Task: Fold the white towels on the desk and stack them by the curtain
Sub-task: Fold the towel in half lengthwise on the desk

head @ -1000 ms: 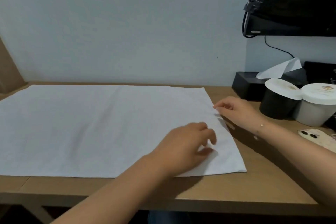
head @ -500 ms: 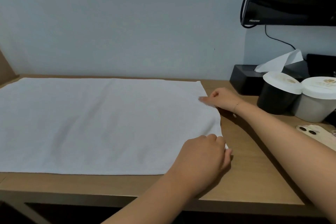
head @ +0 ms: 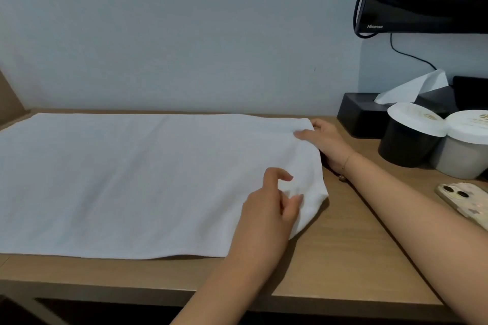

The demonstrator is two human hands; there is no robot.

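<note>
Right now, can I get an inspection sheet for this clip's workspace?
Surface: wooden desk.
Job's things: one white towel spread flat, right edge lifted; no stack seen.
Clutter: tissue box, two lidded tubs, phone.
Hands: left hand pinches the near right corner; right hand grips the far right corner.
Cables: black cable below the monitor.
Surroundings: plain wall.

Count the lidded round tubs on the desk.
2: a black tub beside the tissue box, and a grey tub touching its right side. More may sit beyond the right frame edge.
</note>
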